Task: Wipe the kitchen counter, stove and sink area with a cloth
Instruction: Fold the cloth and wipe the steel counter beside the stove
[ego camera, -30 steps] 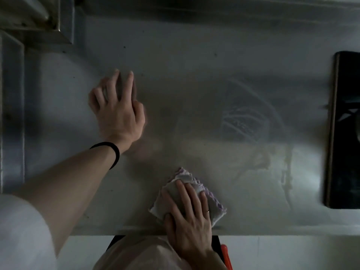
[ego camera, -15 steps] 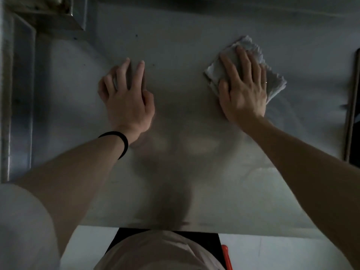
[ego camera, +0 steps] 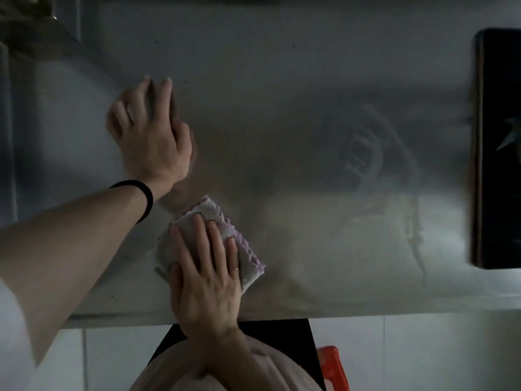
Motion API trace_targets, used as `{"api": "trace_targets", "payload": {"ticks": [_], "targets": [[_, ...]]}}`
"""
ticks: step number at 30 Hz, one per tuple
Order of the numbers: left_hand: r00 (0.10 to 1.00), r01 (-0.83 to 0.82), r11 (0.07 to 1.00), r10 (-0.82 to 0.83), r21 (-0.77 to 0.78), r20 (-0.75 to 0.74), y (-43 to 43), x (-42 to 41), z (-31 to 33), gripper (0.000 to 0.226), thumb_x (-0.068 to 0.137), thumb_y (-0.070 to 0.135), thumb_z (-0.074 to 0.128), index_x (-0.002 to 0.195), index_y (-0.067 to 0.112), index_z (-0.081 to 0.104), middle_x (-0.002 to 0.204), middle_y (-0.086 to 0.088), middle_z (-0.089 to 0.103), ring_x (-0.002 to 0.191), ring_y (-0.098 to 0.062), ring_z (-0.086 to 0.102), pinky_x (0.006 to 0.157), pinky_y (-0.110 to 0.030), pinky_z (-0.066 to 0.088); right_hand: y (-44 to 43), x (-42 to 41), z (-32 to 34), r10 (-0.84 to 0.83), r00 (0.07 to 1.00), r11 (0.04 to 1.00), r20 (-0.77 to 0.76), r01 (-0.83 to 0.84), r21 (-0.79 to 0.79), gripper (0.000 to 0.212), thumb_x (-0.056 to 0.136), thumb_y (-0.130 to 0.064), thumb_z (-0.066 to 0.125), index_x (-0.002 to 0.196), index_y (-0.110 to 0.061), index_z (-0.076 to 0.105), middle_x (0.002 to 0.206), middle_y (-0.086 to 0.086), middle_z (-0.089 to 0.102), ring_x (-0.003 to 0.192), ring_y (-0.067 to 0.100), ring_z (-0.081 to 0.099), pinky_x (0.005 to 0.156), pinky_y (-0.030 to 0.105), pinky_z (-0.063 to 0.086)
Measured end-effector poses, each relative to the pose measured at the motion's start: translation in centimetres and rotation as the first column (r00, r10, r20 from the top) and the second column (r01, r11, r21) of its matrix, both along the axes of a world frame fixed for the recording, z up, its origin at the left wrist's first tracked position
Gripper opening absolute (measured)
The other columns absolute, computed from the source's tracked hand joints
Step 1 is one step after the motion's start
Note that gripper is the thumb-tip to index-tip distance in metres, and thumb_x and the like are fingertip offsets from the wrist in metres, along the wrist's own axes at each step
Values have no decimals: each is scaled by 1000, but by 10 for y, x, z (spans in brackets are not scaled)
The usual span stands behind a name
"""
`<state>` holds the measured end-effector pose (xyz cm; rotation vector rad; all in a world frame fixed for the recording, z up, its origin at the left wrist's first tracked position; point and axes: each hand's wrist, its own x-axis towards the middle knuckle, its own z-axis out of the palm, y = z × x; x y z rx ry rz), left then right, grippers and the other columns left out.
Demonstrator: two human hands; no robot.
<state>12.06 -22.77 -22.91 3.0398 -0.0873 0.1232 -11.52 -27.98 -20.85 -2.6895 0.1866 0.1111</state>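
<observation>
In the head view, the folded cloth [ego camera: 210,214] lay flat on the counter [ego camera: 310,80], well to the left of the stove [ego camera: 499,148], with its long axis slanted and its nearer end toward the stove. The right hand [ego camera: 207,280] pressed it with straight, spread fingers. The left hand [ego camera: 149,136], farther from the stove, rested empty on bare steel.

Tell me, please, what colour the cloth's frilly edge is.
Pale purple along the frilled edge of the greyish cloth, seen best in the head view.

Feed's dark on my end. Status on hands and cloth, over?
Right hand flat on cloth, near counter front edge. Left hand braced on counter, holding nothing. Stove far right, apart from cloth.
</observation>
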Motion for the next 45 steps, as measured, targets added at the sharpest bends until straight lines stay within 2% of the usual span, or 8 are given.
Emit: {"api": "trace_targets", "payload": {"ticks": [6, 13, 20, 25, 29, 34, 39, 45], "targets": [[1000, 9, 1000, -9, 2, 29, 2, -3, -1, 62, 95, 35, 43, 157, 32, 35, 165, -8, 35, 137, -45, 41, 116, -57, 29, -121, -7, -5, -314, 949, 941, -1, 311, -132, 58, 102, -45, 50, 159, -37, 43, 171, 3, 32, 158, 26, 28, 129, 46, 17], [998, 28, 999, -26, -43, 53, 0, -3, -1, 60, 95, 35, 39, 155, 31, 35, 165, -9, 34, 138, -46, 40, 115, -57, 28, -279, -32, 3, -531, 847, 829, -21, 514, -220, 60, 103, -40, 39, 162, -35, 34, 174, 4, 22, 158, 31, 23, 129, 53, 16], [998, 55, 997, -52, -55, 41, 1, -4, 0, 60, 96, 37, 37, 155, 29, 33, 164, -14, 34, 138, -50, 39, 114, -61, 28, -231, -22, 3, -677, 736, 721, -14, 659, -213, 64, 103, -41, 34, 166, -32, 28, 176, 4, 16, 161, 29, 14, 130, 53, 9], [997, 55, 997, -52, -52, 57, 1, -3, -1, 60, 96, 37, 36, 155, 29, 33, 163, -13, 34, 139, -48, 39, 114, -60, 28, -104, -34, 0, -459, 885, 880, -84, 439, -180, 63, 106, -46, 37, 166, -35, 25, 177, 5, 10, 163, 28, 8, 131, 47, -3], [997, 66, 997, -65, -34, 52, 1, -3, -2, 60, 96, 36, 38, 155, 28, 32, 163, -14, 34, 137, -49, 40, 114, -62, 28, -46, -47, -5, -298, 950, 952, -99, 287, -110, 63, 107, -45, 35, 167, -37, 19, 177, 2, 10, 164, 25, 8, 132, 47, 2], [995, 84, 994, -87, -63, -54, -10, -3, 16, 63, 93, 28, 44, 155, 18, 37, 162, -19, 35, 138, -48, 40, 119, -59, 25, -57, -50, -3, -266, 960, 961, -93, 256, -110, 61, 106, -46, 37, 165, -39, 25, 176, -1, 15, 163, 20, 10, 132, 43, 3], [913, 370, 913, -391, -171, -112, -66, -8, 49, 73, 86, 26, 47, 158, 14, 37, 163, -18, 36, 145, -42, 38, 121, -56, 27, -67, -51, -2, -217, 974, 975, -62, 213, -71, 63, 103, -46, 45, 163, -41, 30, 176, -3, 18, 163, 19, 15, 132, 43, 10], [879, 401, 876, -450, -267, -156, -143, -28, 55, 70, 95, 26, 53, 162, 19, 32, 168, -15, 27, 153, -38, 28, 125, -58, 22, -158, -73, 0, -293, 954, 947, -57, 282, -153, 63, 102, -47, 43, 163, -38, 33, 173, 2, 26, 161, 26, 21, 128, 56, 24]]}}
